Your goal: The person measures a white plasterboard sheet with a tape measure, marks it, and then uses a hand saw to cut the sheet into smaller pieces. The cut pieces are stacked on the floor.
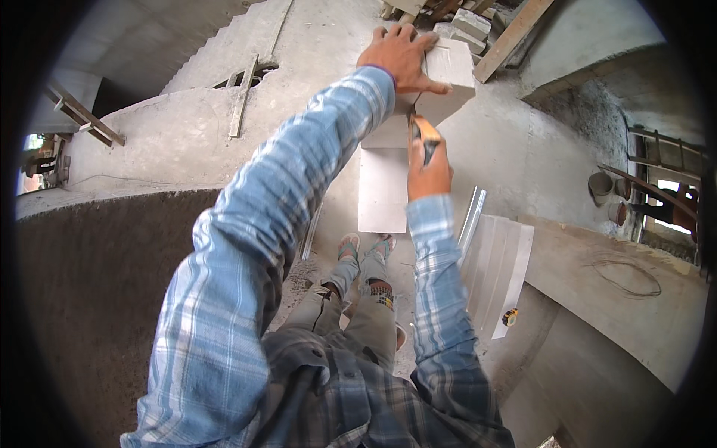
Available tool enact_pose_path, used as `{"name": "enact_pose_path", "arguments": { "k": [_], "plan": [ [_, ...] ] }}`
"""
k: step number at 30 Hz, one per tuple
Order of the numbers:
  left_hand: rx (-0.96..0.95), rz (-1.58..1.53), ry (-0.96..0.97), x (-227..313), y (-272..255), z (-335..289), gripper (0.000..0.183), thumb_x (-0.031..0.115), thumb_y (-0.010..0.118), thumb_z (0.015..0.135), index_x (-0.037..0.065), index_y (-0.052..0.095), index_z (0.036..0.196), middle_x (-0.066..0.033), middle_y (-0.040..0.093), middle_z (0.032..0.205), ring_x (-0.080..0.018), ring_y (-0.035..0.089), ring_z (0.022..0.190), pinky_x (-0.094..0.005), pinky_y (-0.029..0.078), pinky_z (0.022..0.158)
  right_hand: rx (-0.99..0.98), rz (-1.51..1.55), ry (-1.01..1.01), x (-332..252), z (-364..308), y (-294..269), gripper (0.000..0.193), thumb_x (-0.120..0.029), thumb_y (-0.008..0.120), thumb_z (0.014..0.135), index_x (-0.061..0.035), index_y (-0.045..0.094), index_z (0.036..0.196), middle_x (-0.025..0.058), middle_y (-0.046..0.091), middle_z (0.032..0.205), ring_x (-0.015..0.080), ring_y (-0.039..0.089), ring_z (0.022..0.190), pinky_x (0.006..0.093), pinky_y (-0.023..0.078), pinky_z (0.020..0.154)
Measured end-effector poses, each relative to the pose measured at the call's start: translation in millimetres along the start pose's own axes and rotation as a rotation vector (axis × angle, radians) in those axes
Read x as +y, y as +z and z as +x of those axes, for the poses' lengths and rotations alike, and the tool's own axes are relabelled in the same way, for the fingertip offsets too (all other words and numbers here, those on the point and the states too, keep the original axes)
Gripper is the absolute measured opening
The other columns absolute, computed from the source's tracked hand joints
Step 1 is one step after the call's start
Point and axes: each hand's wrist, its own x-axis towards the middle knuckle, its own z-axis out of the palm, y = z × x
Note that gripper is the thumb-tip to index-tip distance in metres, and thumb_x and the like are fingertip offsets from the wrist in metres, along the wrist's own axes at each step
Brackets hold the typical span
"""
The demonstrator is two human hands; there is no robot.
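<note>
My left hand (399, 58) presses down on a pale, light-coloured building block (452, 66), its fingers spread over the top. Closer to me, my right hand (431, 175) is wrapped round the orange and black handle of a hand saw (426, 133). The saw is held at the near side of the block, where a narrow dark line shows; its blade is seen almost edge-on and is mostly hidden. Beneath the upper block and nearer my feet, another pale block (382, 198) lies on the floor.
Right of my legs lie a metal channel (472, 220), a pale ribbed sheet (494, 272) and a yellow-black tape measure (510, 317). Broken blocks (470, 26) and a timber plank (514, 39) stand beyond. A floor hole (258, 75), buckets (600, 187) and coiled wire (627, 276) lie farther out.
</note>
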Motion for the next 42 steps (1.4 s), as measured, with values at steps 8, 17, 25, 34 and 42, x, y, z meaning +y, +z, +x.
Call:
{"name": "enact_pose_path", "arguments": {
  "k": [8,17,25,34,42],
  "plan": [
    [0.072,-0.062,0.021,-6.4,2.0,-1.0,0.11,0.087,0.063,0.062,0.022,0.042,0.148,-0.018,0.052,0.135,-0.0366,0.046,0.131,-0.0546,0.032,0.112,0.195,0.057,-0.2,56.6,-179.0,-19.7,0.048,-0.025,0.054,0.099,-0.0023,0.046,0.139,0.0237,0.068,0.109,0.0303,0.069,0.101,0.0415,0.055,0.082],
    [-0.008,-0.052,0.019,-25.8,-0.8,-7.1,0.11,0.088,0.061,0.063,0.021,0.042,0.148,-0.0183,0.053,0.132,-0.0366,0.047,0.13,-0.0541,0.032,0.111,-0.019,0.065,0.061,25.1,-93.0,1.9,0.041,-0.023,0.055,0.098,-0.0027,0.051,0.133,0.0213,0.069,0.095,0.0299,0.07,0.089,0.0446,0.053,0.073],
    [0.03,-0.048,0.016,0.1,-5.1,3.3,0.112,0.09,0.061,0.06,0.022,0.042,0.148,-0.0182,0.053,0.134,-0.0359,0.044,0.133,-0.055,0.033,0.111,0.191,-0.016,-0.129,11.5,13.4,16.3,0.04,-0.032,0.054,0.099,0.0001,0.055,0.123,0.0254,0.067,0.087,0.0444,0.066,0.08,0.0498,0.052,0.067],
    [0.044,-0.043,0.021,-15.1,-0.1,-0.5,0.111,0.089,0.061,0.061,0.021,0.044,0.147,-0.0184,0.052,0.135,-0.0376,0.046,0.131,-0.0554,0.032,0.111,0.13,0.083,-0.154,54.7,-159.7,-16.5,0.043,-0.021,0.059,0.097,-0.0008,0.052,0.133,0.023,0.067,0.114,0.0321,0.068,0.105,0.0404,0.053,0.089],
    [-0.007,-0.083,0.04,-13.7,1.0,-0.5,0.11,0.089,0.061,0.062,0.02,0.044,0.146,-0.0181,0.053,0.132,-0.035,0.047,0.13,-0.0539,0.033,0.11,0.067,0.049,-0.068,18.5,-26.9,6.6,0.034,-0.028,0.055,0.099,0.0006,0.059,0.117,0.0239,0.068,0.088,0.0399,0.069,0.086,0.0438,0.054,0.072]
  ]
}}
